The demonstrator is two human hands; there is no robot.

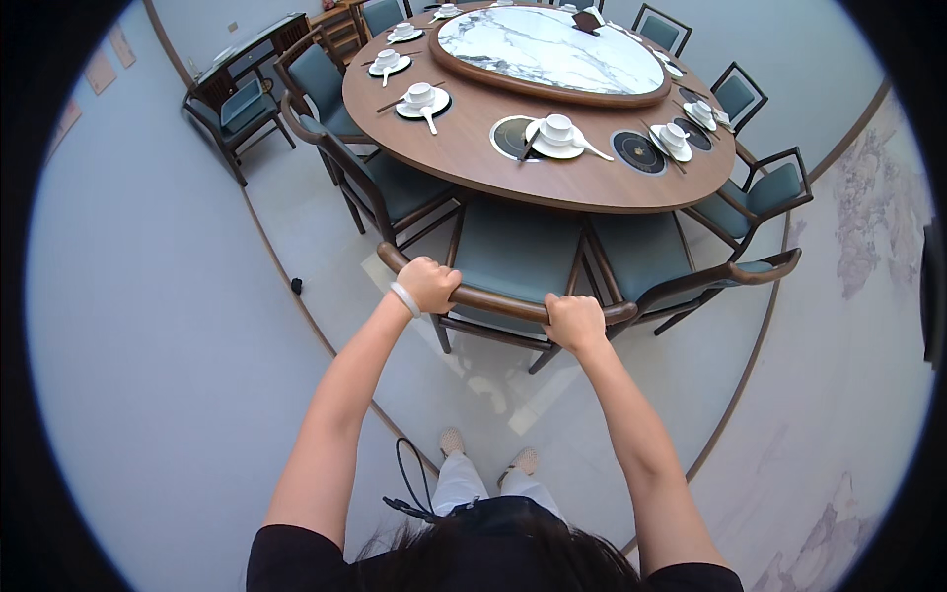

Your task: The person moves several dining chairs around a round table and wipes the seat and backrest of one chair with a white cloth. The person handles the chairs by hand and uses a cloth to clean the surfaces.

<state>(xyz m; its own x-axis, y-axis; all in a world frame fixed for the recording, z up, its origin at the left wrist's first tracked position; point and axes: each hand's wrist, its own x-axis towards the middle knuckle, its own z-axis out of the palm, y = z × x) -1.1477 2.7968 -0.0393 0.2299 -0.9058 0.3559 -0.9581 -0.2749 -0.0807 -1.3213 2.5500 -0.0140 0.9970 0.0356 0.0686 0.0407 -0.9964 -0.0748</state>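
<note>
Both fists grip the curved wooden top rail of a dining chair [503,304], whose blue-green seat reaches partly beneath the round table's edge. My left hand [427,284], with a pale bangle at the wrist, is closed around the left part of the rail. Around its right part is my right hand [575,321]. Beyond the chair stands a round wooden dining table [459,166] with a marble-topped turntable [547,48]. Nearest on the table, a white bowl [556,129] sits on a white plate [553,150] with a spoon and dark chopsticks.
More chairs surround the table; one [666,277] stands close at the right, another [362,177] at the left. Walls rise on both sides. A small black object [297,286] lies by the left wall's base. A side table [251,46] stands at the back left.
</note>
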